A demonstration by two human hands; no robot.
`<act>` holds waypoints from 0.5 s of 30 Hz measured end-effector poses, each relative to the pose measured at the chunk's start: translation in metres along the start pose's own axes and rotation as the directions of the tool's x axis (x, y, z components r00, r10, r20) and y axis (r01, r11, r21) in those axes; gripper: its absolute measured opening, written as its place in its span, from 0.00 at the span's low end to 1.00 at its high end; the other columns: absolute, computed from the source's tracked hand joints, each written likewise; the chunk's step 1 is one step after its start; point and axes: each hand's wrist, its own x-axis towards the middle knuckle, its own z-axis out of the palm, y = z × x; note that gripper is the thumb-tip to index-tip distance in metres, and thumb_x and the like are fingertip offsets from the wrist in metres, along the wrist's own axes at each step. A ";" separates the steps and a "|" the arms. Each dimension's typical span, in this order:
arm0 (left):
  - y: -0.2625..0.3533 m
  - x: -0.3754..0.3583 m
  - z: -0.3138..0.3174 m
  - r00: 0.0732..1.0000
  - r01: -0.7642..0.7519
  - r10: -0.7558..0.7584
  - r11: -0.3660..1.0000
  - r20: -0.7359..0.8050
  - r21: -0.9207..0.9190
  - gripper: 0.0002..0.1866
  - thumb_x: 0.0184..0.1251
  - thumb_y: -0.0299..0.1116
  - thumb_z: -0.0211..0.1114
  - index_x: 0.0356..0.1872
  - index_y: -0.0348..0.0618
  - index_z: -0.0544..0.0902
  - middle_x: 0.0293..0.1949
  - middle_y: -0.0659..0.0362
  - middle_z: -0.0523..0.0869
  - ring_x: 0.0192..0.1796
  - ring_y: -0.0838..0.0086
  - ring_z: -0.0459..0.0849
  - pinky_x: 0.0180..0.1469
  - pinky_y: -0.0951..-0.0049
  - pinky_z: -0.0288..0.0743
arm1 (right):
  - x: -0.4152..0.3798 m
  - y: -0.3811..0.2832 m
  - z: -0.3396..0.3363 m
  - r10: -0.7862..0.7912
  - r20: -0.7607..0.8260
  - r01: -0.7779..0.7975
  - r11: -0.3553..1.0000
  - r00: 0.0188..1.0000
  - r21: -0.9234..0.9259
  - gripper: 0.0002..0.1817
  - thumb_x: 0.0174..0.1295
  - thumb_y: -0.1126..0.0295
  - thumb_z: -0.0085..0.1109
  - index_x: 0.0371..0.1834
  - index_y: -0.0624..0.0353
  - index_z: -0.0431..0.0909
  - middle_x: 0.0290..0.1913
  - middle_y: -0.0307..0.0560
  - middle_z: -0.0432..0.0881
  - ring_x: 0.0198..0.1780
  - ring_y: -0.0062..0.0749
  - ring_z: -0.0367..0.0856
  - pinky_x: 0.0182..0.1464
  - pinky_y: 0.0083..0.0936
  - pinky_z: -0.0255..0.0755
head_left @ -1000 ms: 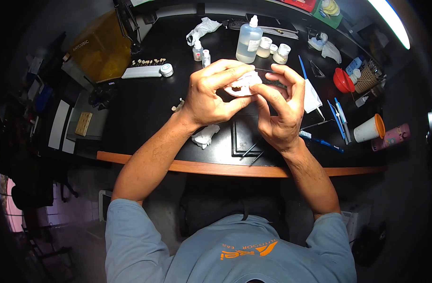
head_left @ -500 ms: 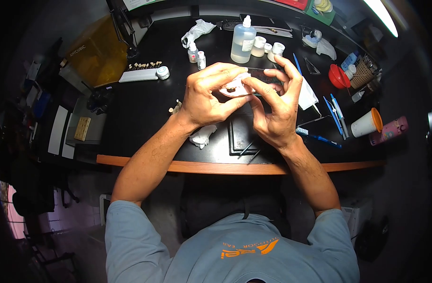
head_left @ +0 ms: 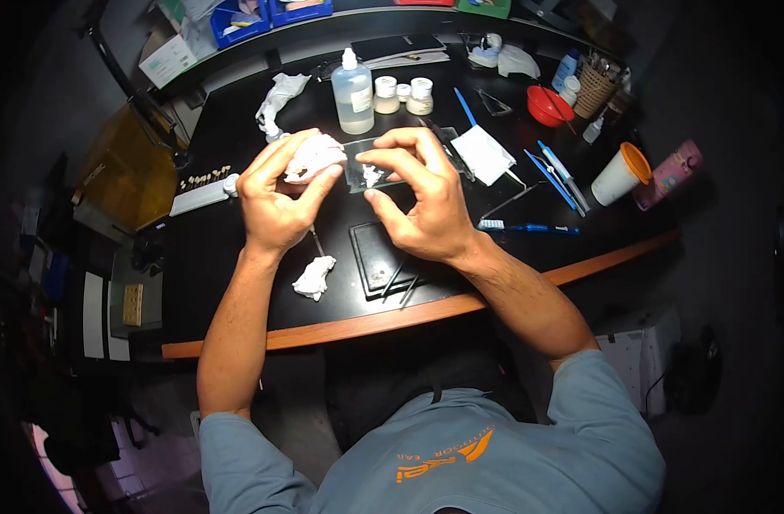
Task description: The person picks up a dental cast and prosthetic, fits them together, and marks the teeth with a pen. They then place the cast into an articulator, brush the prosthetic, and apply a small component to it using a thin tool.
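The cast (head_left: pixel 315 158) is gripped between the closed fingers and thumb of the left hand (head_left: pixel 276 210), above the table (head_left: pixel 203 295), with its long side slanted up toward the right hand (head_left: pixel 430 206). By the right hand, the cast is not touched: its fingers are curved and parted from the thumb in a wide gap, with nothing seen held, and are pointed left toward the cast across a short space. In that gap, white bits (head_left: pixel 372 176) are seen on a glass slab (head_left: pixel 354 182), to which the right fingertips look nearer than the left; their height above it cannot be told. Farther out, a tissue (head_left: pixel 315 278) and a black tray (head_left: pixel 370 250) are seen toward the table's near edge, and a bottle (head_left: pixel 354 101) and jars (head_left: pixel 420 97) beyond the slab.
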 end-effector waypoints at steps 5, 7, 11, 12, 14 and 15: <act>-0.002 0.002 -0.005 1.000 -0.009 0.009 0.997 0.007 0.075 0.23 0.59 0.23 0.82 0.56 0.31 0.89 0.49 0.52 0.92 0.50 0.69 0.93 0.53 0.70 0.87 | -0.001 0.000 -0.003 0.004 0.005 -0.005 0.999 1.000 0.043 0.12 0.54 0.82 0.71 0.43 0.62 0.88 0.42 0.49 0.83 0.44 0.39 0.88 0.47 0.32 0.83; -0.002 0.004 -0.007 0.997 -0.077 0.075 0.983 0.018 0.165 0.23 0.59 0.23 0.82 0.56 0.31 0.89 0.48 0.52 0.92 0.49 0.70 0.93 0.53 0.71 0.87 | 0.003 0.004 -0.009 -0.057 -0.081 0.060 0.997 0.995 0.038 0.09 0.54 0.82 0.72 0.38 0.61 0.89 0.37 0.46 0.85 0.38 0.37 0.88 0.42 0.29 0.83; -0.007 0.007 -0.013 0.991 -0.125 0.132 0.966 -0.014 0.228 0.22 0.59 0.25 0.83 0.54 0.31 0.89 0.48 0.51 0.93 0.48 0.68 0.93 0.53 0.70 0.87 | 0.027 0.031 -0.060 -0.003 -0.337 0.005 1.000 0.942 0.005 0.05 0.60 0.81 0.71 0.37 0.59 0.91 0.37 0.41 0.89 0.35 0.22 0.86 0.33 0.19 0.78; -0.008 0.007 -0.015 0.992 -0.112 0.123 0.965 -0.031 0.237 0.21 0.58 0.25 0.83 0.53 0.31 0.90 0.48 0.50 0.93 0.48 0.67 0.94 0.53 0.70 0.87 | 0.032 0.039 -0.073 0.150 -0.395 -0.079 0.979 0.907 0.189 0.05 0.63 0.81 0.70 0.39 0.61 0.90 0.38 0.39 0.89 0.34 0.17 0.84 0.34 0.16 0.77; -0.010 0.009 -0.017 0.993 -0.100 0.112 0.968 -0.038 0.231 0.21 0.58 0.25 0.83 0.53 0.30 0.90 0.48 0.50 0.93 0.48 0.67 0.94 0.53 0.70 0.87 | 0.041 0.055 -0.106 0.337 -0.345 -0.222 0.917 0.876 0.332 0.05 0.67 0.82 0.69 0.43 0.63 0.89 0.35 0.37 0.89 0.34 0.14 0.83 0.39 0.13 0.76; -0.011 0.009 -0.018 0.993 -0.094 0.106 0.970 -0.043 0.225 0.21 0.59 0.25 0.83 0.53 0.30 0.90 0.48 0.50 0.93 0.48 0.67 0.94 0.53 0.70 0.87 | 0.040 0.068 -0.123 0.378 -0.264 -0.293 0.904 0.887 0.310 0.05 0.67 0.82 0.68 0.44 0.63 0.89 0.35 0.38 0.89 0.35 0.14 0.83 0.41 0.14 0.77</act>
